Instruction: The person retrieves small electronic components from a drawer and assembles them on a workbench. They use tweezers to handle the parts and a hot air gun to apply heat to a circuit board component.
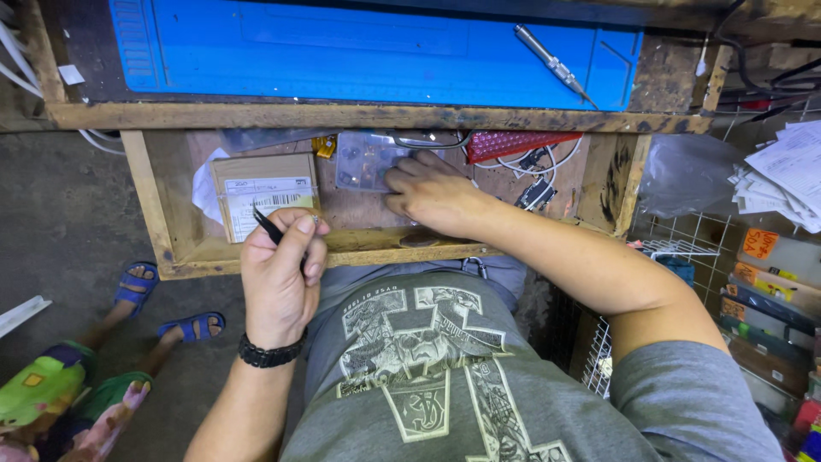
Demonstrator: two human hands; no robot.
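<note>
My left hand (280, 272) hovers over the front edge of an open wooden drawer (162, 224), pinching black tweezers (267, 225) between thumb and fingers. My right hand (430, 193) reaches into the drawer with fingers curled, resting on a clear plastic compartment box (359, 159) holding small parts. A brown cardboard box (261, 198) with a white label lies in the drawer just beyond my left hand.
A blue work mat (359, 51) with a metal screwdriver (554, 64) covers the bench above. A red mesh piece (513, 142), cables and small parts lie in the drawer. Wire racks and papers (782, 175) stand at right. Another person's sandalled feet (167, 304) are at left.
</note>
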